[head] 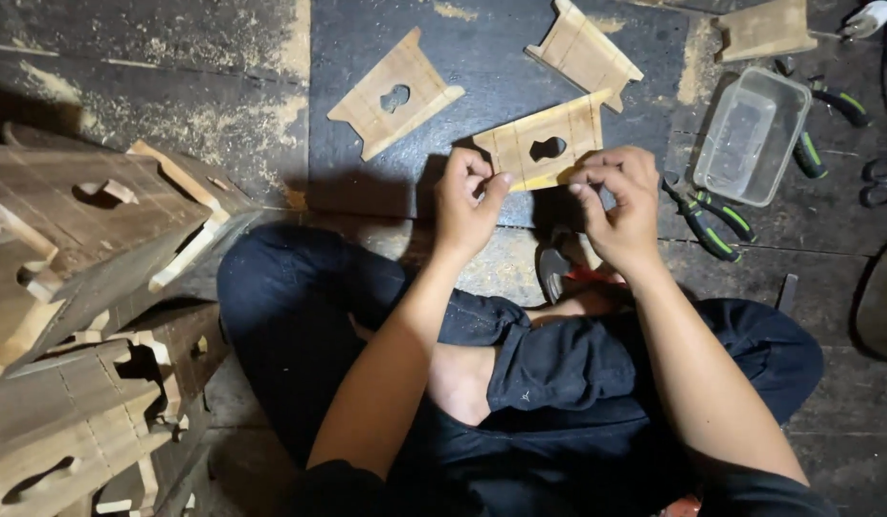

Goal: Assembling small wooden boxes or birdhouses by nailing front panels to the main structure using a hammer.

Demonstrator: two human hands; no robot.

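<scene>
Here, left hand (467, 203) and right hand (620, 201) each pinch an end of the wooden cutout panel (544, 148), held between both grips above the lap; thin edge holds might let it slip toward the hammer (558, 271) below.

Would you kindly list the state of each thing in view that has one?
Left hand: pinching the held wooden panel.
Right hand: gripping the same panel.
Two other cut-out panels: flat on the floor.
Clear plastic tub: open, lidless.
Green-handled pliers: lying unused.
Hammer: lying beneath the hands.
</scene>
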